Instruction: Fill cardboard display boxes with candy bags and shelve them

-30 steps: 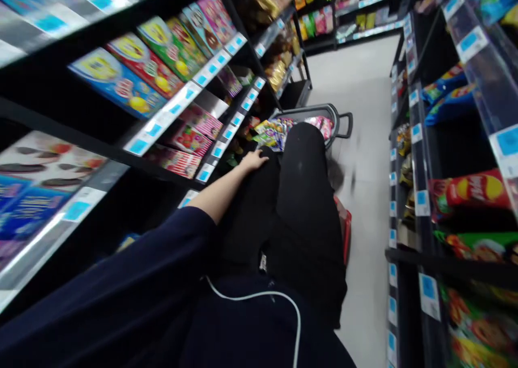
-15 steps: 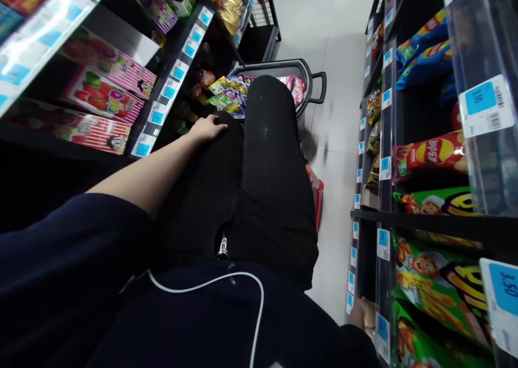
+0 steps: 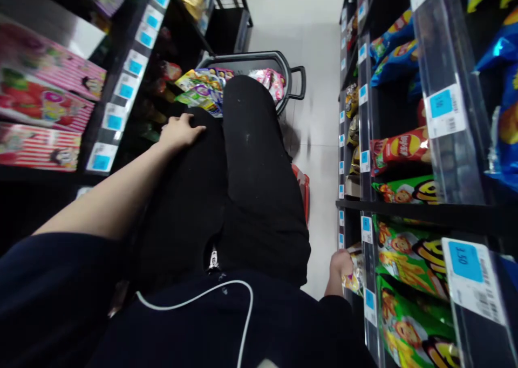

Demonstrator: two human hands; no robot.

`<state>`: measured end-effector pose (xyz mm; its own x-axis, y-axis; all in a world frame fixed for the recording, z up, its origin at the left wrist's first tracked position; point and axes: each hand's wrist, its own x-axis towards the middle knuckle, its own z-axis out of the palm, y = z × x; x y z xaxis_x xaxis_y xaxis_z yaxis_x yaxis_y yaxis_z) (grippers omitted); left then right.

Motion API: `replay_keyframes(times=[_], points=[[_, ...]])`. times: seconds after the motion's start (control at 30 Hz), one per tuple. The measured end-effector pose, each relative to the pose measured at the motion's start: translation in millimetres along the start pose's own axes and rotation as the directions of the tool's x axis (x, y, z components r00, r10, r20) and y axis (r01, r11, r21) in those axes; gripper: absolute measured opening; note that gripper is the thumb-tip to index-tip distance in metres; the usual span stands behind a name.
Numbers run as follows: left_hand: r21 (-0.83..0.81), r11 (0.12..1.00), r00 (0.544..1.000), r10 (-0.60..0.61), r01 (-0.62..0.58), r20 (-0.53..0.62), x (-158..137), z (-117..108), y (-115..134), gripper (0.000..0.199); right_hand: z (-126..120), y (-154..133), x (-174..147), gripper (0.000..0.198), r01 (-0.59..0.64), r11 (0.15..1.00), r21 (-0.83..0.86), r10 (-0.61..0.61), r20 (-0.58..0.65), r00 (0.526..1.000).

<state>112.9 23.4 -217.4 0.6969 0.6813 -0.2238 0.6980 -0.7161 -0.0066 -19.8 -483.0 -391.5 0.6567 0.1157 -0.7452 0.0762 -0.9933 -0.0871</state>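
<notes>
My left hand [image 3: 181,132] rests on my left knee with its fingers spread, holding nothing. Low at the right-hand shelf, my right hand [image 3: 340,265] grips a white, yellow and purple snack bag [image 3: 355,275] at the shelf's front edge. Part of that bag is hidden behind the price strip. Past my knees stands a grey shopping basket [image 3: 285,68] with a dark handle. In it lie colourful snack packets [image 3: 204,90] and a pink packet [image 3: 270,82], partly covered by my knee.
Green snack bags [image 3: 408,254], a red chip bag [image 3: 400,148] and blue chip bags [image 3: 394,60] fill the right shelves. Pink striped boxes [image 3: 48,101] sit on the left shelf. A red object [image 3: 301,190] is beside my leg on the pale floor [image 3: 324,168].
My right hand has moved away from the shelf's depth and now shows holding a snack bag. The view has shifted right; my left hand stays on my knee.
</notes>
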Motion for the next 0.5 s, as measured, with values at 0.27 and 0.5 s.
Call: replay_keyframes(times=[0.27, 0.5], points=[[0.057, 0.966, 0.966, 0.255, -0.253, -0.044, -11.3, -2.7, 15.6, 0.055, 7.2, -23.0, 2.7, 0.030, -0.382, 0.911, 0.155, 0.383, 0.025, 0.923], [-0.021, 0.905, 0.905, 0.424, -0.425, -0.009, -16.5, 7.8, 32.7, 0.039, -10.9, -40.3, 17.9, 0.030, -0.399, 0.886, 0.237, 0.407, 0.016, 0.913]])
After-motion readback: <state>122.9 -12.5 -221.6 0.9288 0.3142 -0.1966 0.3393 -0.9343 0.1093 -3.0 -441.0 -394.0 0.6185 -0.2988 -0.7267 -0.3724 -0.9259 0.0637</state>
